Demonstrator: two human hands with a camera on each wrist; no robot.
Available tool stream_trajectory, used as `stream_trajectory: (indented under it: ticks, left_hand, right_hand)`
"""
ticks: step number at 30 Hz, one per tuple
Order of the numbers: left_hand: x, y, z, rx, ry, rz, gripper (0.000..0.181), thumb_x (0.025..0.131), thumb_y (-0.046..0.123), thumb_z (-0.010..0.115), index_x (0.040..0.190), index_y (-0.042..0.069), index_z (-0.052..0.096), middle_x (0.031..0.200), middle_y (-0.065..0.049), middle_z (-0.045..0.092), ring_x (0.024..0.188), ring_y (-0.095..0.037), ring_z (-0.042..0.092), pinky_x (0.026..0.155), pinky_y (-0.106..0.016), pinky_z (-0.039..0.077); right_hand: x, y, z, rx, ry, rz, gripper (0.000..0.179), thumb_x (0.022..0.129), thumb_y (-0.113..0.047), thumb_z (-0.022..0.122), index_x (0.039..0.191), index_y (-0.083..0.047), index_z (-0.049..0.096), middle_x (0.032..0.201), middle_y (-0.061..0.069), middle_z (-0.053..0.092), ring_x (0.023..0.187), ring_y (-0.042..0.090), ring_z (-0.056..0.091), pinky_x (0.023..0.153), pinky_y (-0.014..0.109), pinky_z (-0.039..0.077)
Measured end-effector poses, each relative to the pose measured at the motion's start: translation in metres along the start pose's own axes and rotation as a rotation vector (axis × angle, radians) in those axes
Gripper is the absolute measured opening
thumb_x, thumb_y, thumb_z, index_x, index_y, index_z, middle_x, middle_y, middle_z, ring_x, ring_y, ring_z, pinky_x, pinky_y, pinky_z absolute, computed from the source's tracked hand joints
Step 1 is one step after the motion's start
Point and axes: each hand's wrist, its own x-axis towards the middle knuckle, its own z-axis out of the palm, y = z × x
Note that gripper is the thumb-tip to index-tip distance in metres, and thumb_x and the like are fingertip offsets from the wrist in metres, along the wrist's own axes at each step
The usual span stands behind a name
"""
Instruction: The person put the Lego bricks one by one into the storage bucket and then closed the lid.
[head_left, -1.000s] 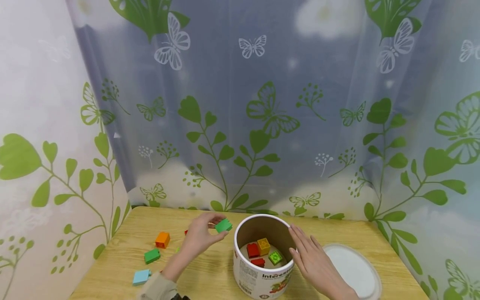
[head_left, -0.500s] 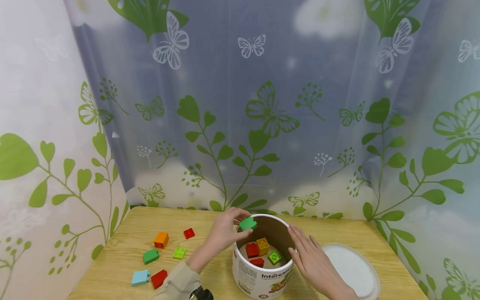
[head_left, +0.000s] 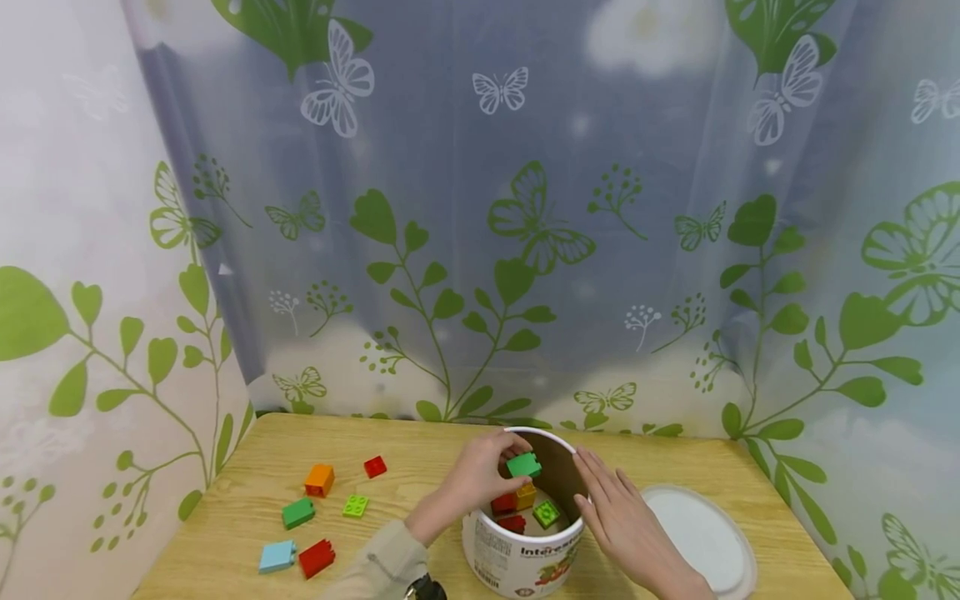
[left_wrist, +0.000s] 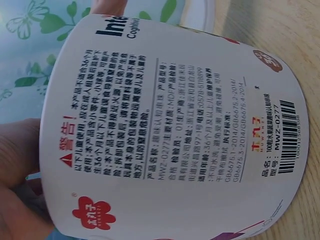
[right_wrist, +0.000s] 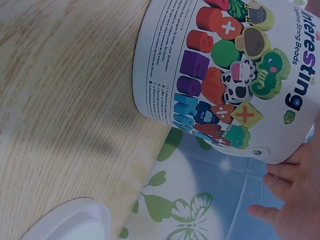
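My left hand [head_left: 480, 475] pinches a green toy brick [head_left: 523, 465] between thumb and fingers, inside the mouth of a white round tub [head_left: 487, 546]. Below it, red bricks [head_left: 512, 524], a yellow-orange brick [head_left: 527, 497] and a lime brick [head_left: 546, 513] lie on the tub's floor. My right hand [head_left: 626, 529] rests with straight fingers against the tub's right rim. In the left wrist view the tub's printed side [left_wrist: 200, 125] fills the picture, and the left hand [left_wrist: 20, 185] shows at its rim. The right wrist view has the right fingers [right_wrist: 282, 172] at the rim.
Left of the tub lie an orange brick [head_left: 319, 481], a green brick [head_left: 298, 512], a light blue brick [head_left: 277, 556], a red brick [head_left: 317, 558], a small red brick [head_left: 375, 467] and a lime brick [head_left: 356, 506]. A white lid [head_left: 701, 537] lies at right. A patterned curtain [head_left: 420, 250] hangs behind.
My left hand has carried the green brick rightward, from left of the tub into its opening. The right hand has stayed at the rim.
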Motion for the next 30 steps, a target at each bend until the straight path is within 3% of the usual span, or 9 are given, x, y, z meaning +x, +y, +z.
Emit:
stream_trajectory:
  ticks: [8, 13, 20, 30]
  left_hand:
    - [0.0, 0.0, 0.007, 0.107, -0.047, 0.023, 0.034, 0.081, 0.013, 0.087, 0.111, 0.006, 0.072, 0.098, -0.002, 0.068, 0.088, -0.011, 0.066, 0.077, -0.017, 0.055]
    - [0.0, 0.001, 0.009, 0.144, -0.045, 0.015, 0.037, 0.086, 0.017, 0.083, 0.12, 0.007, 0.071, 0.104, -0.003, 0.069, 0.092, -0.014, 0.067, 0.079, -0.02, 0.056]
    - [-0.003, -0.004, 0.001, -0.028, 0.058, -0.014, 0.025, 0.095, 0.011, 0.072, 0.119, 0.005, 0.07, 0.11, -0.009, 0.072, 0.095, -0.021, 0.071, 0.082, -0.028, 0.059]
    - [-0.015, -0.017, -0.029, -0.115, 0.213, -0.029, 0.024, 0.095, 0.007, 0.07, 0.118, 0.002, 0.07, 0.111, -0.011, 0.072, 0.097, -0.026, 0.07, 0.084, -0.044, 0.061]
  right_hand:
    - [0.0, 0.0, 0.0, 0.007, 0.003, -0.006, 0.054, 0.107, -0.028, 0.052, 0.154, -0.004, 0.041, 0.16, 0.012, 0.039, 0.145, 0.029, 0.04, 0.114, 0.058, 0.037]
    - [0.0, 0.001, 0.0, 0.005, 0.005, -0.01, 0.054, 0.107, -0.028, 0.051, 0.154, -0.003, 0.041, 0.16, 0.012, 0.039, 0.145, 0.029, 0.04, 0.114, 0.058, 0.038]
    - [0.001, 0.001, 0.002, -0.001, 0.006, -0.013, 0.054, 0.107, -0.028, 0.05, 0.154, -0.003, 0.041, 0.16, 0.012, 0.039, 0.145, 0.029, 0.04, 0.115, 0.057, 0.037]
    - [0.0, -0.001, -0.001, 0.015, -0.016, 0.007, 0.054, 0.107, -0.028, 0.049, 0.154, -0.003, 0.04, 0.16, 0.013, 0.038, 0.145, 0.03, 0.039, 0.117, 0.057, 0.034]
